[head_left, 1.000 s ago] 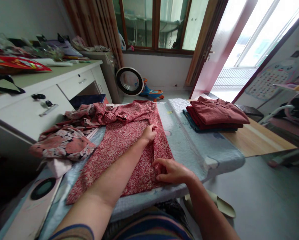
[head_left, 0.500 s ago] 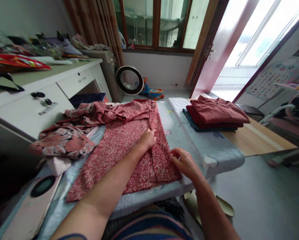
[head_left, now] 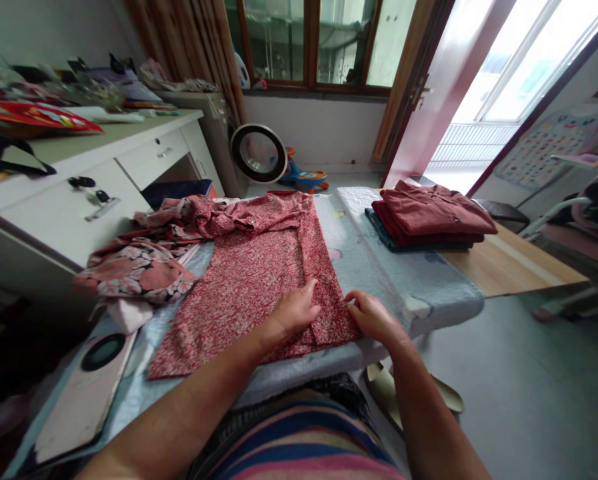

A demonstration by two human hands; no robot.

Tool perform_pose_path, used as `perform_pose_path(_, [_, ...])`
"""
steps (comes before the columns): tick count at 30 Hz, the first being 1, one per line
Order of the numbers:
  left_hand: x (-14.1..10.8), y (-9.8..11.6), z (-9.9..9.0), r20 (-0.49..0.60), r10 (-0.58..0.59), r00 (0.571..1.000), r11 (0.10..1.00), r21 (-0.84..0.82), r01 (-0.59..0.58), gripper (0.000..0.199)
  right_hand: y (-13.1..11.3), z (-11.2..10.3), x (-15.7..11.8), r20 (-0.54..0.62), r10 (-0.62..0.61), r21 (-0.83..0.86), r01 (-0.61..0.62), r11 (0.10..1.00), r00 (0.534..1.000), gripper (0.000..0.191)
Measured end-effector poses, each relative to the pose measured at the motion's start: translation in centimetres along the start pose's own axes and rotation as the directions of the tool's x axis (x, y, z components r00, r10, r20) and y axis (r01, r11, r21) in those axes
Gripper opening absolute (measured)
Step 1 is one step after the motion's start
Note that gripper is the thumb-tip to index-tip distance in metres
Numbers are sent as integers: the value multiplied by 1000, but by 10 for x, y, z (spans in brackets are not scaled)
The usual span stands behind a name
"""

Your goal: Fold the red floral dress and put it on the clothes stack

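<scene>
A red and white speckled garment (head_left: 249, 280) lies spread over a pale blue cover (head_left: 373, 267), its right side folded inward in a long strip. My left hand (head_left: 297, 310) rests on this strip near the front hem, thumb and fingers apart. At the strip's right edge, my right hand (head_left: 371, 317) has its thumb and fingertips closed on the fabric. A stack of folded clothes (head_left: 433, 217), reddish on top with dark red and teal below, sits at the back right. To the left a crumpled floral cloth (head_left: 139, 273) touches the speckled garment.
A white panel with a dark oval (head_left: 83, 393) lies at the front left. Beyond it stands a white drawer desk (head_left: 89, 200) with clutter on top. A wooden board (head_left: 519, 260) extends right under the stack. Slippers (head_left: 386, 393) are on the floor below.
My left hand has moved down the folded strip toward the front hem, and its fingers have spread. My right hand has shifted only slightly at the edge. The camera view has moved a little.
</scene>
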State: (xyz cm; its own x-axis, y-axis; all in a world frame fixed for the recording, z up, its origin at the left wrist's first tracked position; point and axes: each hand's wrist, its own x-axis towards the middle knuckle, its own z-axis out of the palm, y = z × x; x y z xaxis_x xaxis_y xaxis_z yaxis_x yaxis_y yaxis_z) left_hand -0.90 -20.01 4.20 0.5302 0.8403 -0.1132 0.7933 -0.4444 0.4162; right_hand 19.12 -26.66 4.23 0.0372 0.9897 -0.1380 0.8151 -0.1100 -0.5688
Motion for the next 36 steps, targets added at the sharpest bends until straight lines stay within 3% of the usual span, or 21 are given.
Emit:
perform_pose_path(9, [-16,-5,5,-35,13,999,993,-121,-17,47,-8,-2,-5,63,22,-106,-15,994,998,28])
perform_pose_path(14, [-30,-14,-3,-92,235,968,970,-33,-239,26,-7,-6,-8,94,-1,-75,8,997,996,28])
perform_pose_path(18, [-43,-17,-13,16,432,902,899,-82,-430,26,-4,-10,-11,150,-34,-26,39,999,988,33])
perform_pose_path(22, [-49,-14,-11,92,509,856,857,-146,-494,29,2,-12,-15,216,-108,34,103,994,970,46])
perform_pose_path(27, [-48,-12,2,55,525,849,841,-186,-508,20,7,-13,-22,241,-179,70,167,983,954,60])
perform_pose_path(33, [-51,-15,7,-140,373,917,865,-305,-398,21,8,-9,-28,200,-213,68,204,977,956,67])
perform_pose_path(36, [-56,-18,6,-171,302,938,901,-270,-340,22,9,-6,-30,164,-214,60,207,977,963,65])
